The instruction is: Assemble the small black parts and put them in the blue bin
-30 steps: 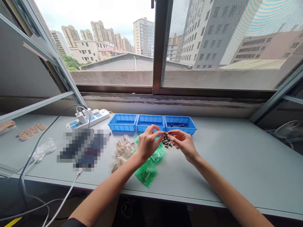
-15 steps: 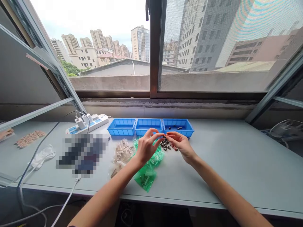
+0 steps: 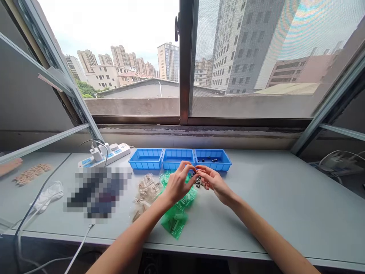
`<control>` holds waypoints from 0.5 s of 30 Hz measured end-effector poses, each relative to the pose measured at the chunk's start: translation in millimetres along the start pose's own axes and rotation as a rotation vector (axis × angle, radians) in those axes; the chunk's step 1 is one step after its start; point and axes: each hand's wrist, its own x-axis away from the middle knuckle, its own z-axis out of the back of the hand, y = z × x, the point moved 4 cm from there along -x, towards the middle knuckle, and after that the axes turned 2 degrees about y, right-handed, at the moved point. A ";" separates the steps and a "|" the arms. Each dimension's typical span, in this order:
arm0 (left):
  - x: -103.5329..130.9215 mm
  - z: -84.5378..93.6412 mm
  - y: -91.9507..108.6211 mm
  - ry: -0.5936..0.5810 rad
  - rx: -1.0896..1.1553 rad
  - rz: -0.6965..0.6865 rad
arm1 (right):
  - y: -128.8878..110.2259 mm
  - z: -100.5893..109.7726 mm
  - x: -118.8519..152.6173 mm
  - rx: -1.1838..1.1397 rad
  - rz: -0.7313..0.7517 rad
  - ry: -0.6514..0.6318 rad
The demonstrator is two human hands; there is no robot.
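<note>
My left hand (image 3: 179, 183) and my right hand (image 3: 216, 184) meet fingertip to fingertip above the table, in front of the blue bins. Thumb and fingers are pinched on each hand. Whatever lies between the tips is too small to make out. Below them is a pile of small dark screw-like pieces (image 3: 197, 181), partly covered by my fingers. Green plastic bags (image 3: 174, 222) with metal-looking parts lie under and beside my left hand. To their left are clear bags (image 3: 147, 186) holding pale parts. A few dark pieces (image 3: 214, 160) sit in the right blue bin (image 3: 225, 166).
The left bin (image 3: 146, 165) and middle bin (image 3: 170, 165) adjoin the right one. A power strip (image 3: 119, 152), pixelated dark objects (image 3: 105, 194), cables (image 3: 42, 182) and a white crumpled item (image 3: 51, 194) lie leftward. Another person's hand (image 3: 10, 166) is near tan pieces (image 3: 32, 174) at far left.
My fingertips have come closer together and my right fingers are more curled. The camera has tilted slightly upward. The other person's hand at far left reaches further into view.
</note>
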 end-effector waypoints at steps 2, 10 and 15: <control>-0.1 0.4 -1.2 0.021 -0.018 -0.006 | -0.5 2.6 -2.2 0.015 0.015 0.015; -0.4 1.2 -3.2 0.017 -0.136 0.001 | -5.0 28.5 -15.3 0.001 0.138 0.241; -0.2 2.5 2.5 0.018 -0.143 -0.061 | -5.7 41.0 -19.4 -0.022 0.176 0.362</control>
